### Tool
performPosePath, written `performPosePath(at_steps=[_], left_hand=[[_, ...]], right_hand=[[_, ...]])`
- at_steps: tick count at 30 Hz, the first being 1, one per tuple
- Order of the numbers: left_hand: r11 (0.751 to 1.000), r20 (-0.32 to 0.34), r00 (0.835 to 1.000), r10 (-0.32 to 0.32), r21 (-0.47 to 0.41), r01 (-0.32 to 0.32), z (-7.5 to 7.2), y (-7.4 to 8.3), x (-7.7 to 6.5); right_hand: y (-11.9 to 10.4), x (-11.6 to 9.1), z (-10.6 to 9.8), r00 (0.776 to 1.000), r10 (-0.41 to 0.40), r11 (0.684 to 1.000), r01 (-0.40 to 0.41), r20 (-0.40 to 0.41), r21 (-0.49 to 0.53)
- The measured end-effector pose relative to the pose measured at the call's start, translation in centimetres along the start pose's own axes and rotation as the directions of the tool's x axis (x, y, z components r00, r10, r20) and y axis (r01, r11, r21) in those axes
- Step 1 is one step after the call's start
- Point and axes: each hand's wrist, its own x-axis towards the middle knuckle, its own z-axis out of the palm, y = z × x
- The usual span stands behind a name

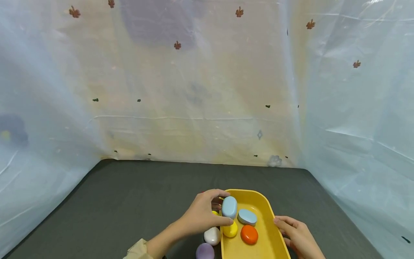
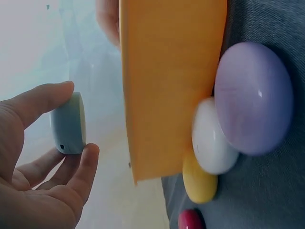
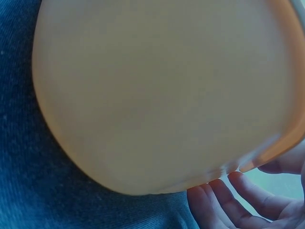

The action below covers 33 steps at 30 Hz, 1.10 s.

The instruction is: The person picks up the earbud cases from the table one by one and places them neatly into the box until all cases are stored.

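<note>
My left hand pinches a light blue, smooth oval piece between thumb and fingers, above the left edge of a yellow tray. A small dark hole shows in the held piece in the left wrist view. Inside the tray lie another light blue oval piece, an orange rounded piece and a yellow rounded piece. On the tray's right side, my right hand grips the rim, thumb on top and fingers against the outside wall.
Left of the tray, a purple egg-shaped piece, a white one, a yellow one and a red one rest on the dark grey cloth. Printed plastic sheeting stands behind and at both sides.
</note>
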Motion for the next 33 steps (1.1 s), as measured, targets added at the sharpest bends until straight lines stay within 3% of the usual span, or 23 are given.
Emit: performPosePath(at_steps=[6,11,19,28,33], left_hand=[[1.000,0.070,0.997,0.020,-0.022,-0.019,1.8,-0.2,1.5],[0.999,0.103,0.994,0.041,0.015,-0.043,3.2,-0.4,2.2],[0.998,0.128,0.990,-0.059,0.008,0.058,5.1,-0.4,2.6],[0.992,0.172,0.977,-0.124,-0.017,0.129,6.1,-0.7,3.3],[0.992,0.178,0.976,-0.128,0.005,0.129,6.3,-0.8,3.6]], right_hand=[[0.0,0.0,0.0,1.000,-0.006,1.000,0.006,0.001,0.006],[0.1,0.0,0.1,1.000,-0.010,1.000,0.010,0.010,0.005],[0.2,-0.1,0.1,1.000,-0.009,1.000,0.009,0.023,0.007],[0.1,-0.1,0.0,1.000,-0.012,1.000,0.012,0.011,0.000],[0.0,-0.1,0.0,1.000,-0.021,1.000,0.021,0.013,-0.007]])
